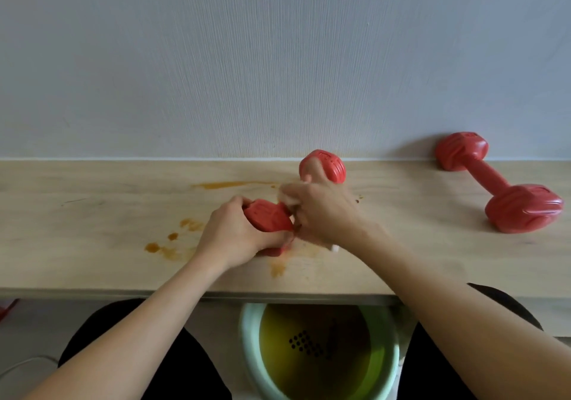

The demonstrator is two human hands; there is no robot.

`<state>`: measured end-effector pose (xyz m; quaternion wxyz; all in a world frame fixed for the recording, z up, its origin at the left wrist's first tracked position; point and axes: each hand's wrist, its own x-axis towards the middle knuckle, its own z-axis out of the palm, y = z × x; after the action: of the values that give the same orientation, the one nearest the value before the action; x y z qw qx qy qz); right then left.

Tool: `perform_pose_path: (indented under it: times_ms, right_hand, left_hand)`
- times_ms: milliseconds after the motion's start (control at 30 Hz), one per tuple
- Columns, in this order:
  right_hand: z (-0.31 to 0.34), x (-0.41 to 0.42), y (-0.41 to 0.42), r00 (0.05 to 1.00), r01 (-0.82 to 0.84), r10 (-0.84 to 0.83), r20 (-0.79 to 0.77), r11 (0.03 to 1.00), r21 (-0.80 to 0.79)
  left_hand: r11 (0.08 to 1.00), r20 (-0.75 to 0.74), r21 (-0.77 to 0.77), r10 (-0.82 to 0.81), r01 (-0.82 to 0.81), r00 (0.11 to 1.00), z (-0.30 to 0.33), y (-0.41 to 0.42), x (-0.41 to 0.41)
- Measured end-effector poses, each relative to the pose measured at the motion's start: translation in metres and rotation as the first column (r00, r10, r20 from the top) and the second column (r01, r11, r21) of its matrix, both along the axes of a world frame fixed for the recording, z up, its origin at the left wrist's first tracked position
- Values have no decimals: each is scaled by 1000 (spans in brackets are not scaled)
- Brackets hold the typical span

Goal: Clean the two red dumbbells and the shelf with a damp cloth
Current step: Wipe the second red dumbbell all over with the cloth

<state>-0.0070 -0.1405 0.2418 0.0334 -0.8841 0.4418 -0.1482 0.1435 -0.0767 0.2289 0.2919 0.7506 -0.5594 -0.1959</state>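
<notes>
Below both hands sits a green bucket of murky water (likely for rinsing). Beyond it the pale wooden shelf, smeared orange, meets a white wall. Far right of the right hand lies the second dumbbell, untouched. The left hand clamps the near dumbbell steady, while the right, blurred, clutches the cloth around its handle.

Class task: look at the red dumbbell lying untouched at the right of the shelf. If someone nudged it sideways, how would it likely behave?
The right dumbbell probably would not roll far: its ends look faceted, not round. It looks like smooth moulded plastic, so it may slide on the wooden shelf instead. It seems rigid throughout.
</notes>
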Motion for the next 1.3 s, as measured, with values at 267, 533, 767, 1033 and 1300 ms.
perform_pose_path:
  times_ms: [267,533,767,1033,1300]
  right_hand:
    - [4,-1,-25,982,173,-182,-60,977,-125]
    - [-2,-14,-29,981,160,-160,107,987,16]
    - [19,-63,-49,781,165,-322,535,933,320]
    - [12,-83,-72,634,137,-378,675,914,382]
    - [14,-91,-77,585,128,-365,725,923,362]
  left_hand:
    - [1000,22,-4,-26,26,999,-1,3,-2]
    - [997,24,71,-24,22,999,-2,7,-5]
    - [999,-63,3,-50,51,997,34,-14,2]
    - [938,251,321,-214,128,944,39,-97,-50]
    - [902,87,417,-157,107,984,17,-131,-64]
